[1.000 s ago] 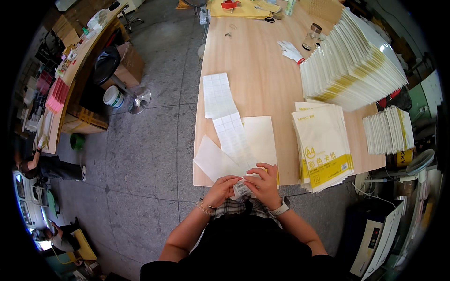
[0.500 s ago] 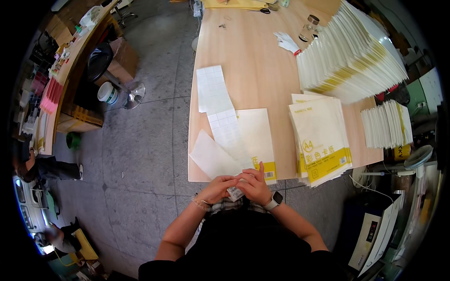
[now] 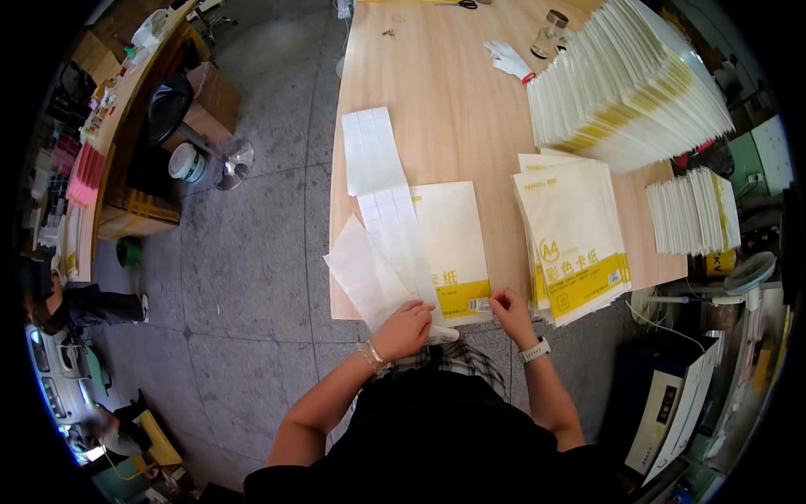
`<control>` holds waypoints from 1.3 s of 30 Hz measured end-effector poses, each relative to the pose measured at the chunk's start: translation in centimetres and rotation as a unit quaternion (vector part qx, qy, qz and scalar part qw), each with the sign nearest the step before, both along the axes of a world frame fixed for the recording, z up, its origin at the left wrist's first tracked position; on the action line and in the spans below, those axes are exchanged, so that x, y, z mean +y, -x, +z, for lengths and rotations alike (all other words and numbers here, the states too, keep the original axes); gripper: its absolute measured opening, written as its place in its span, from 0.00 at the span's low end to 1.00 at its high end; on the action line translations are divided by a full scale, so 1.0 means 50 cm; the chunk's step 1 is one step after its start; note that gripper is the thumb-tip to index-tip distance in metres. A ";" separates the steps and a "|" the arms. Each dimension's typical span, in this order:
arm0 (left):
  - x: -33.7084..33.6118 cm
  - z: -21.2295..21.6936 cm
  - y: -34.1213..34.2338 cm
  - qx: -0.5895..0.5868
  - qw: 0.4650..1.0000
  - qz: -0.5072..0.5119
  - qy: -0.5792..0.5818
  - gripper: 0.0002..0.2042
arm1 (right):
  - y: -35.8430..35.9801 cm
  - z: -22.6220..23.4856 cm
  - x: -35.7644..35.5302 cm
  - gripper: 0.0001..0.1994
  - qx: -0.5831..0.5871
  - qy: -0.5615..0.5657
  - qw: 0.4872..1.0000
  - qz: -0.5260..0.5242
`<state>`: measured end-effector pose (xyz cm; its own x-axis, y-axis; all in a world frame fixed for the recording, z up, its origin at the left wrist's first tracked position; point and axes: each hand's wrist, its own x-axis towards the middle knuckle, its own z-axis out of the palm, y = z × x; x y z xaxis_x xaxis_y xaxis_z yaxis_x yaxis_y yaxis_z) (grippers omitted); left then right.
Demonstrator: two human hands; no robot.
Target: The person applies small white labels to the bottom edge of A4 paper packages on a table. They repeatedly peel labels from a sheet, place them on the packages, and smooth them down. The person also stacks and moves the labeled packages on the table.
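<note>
Head view: we seem to be setting a small label [image 3: 479, 305] on a packet [image 3: 454, 235].
Our left hand [image 3: 404, 329] curls its fingers over the label strip [image 3: 391, 223]; our right hand [image 3: 511, 312] meets the label's edge, though whether its fingers pinch it we cannot tell. The packet lies flat at the near edge of the wooden counter [image 3: 432, 84]; next, light, even pressure seems called for. A packet pile [image 3: 575, 218] lies to the right; leftward, a stool [image 3: 170, 107] stands on grey floor [image 3: 252, 260].

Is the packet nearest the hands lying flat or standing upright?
Flat: the packet has its front facing up, partly covered by a white strip.
</note>
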<state>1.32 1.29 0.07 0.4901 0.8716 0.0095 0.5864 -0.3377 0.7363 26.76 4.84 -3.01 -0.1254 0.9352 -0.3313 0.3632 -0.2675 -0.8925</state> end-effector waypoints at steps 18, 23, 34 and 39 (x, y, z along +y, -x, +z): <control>-0.006 -0.031 -0.008 0.094 0.995 -0.003 0.032 0.06 | 0.027 -0.003 0.007 0.04 -0.094 -0.034 0.995 0.026; -0.003 -0.027 -0.007 0.102 0.994 -0.006 0.034 0.06 | 0.032 0.000 0.005 0.04 -0.108 -0.046 0.993 0.025; -0.002 -0.026 -0.004 0.110 0.993 -0.014 0.032 0.06 | 0.025 -0.021 0.002 0.04 -0.090 -0.045 0.995 0.024; -0.002 -0.027 -0.003 0.110 0.993 -0.018 0.025 0.06 | 0.024 -0.030 0.000 0.04 -0.093 -0.058 0.994 0.030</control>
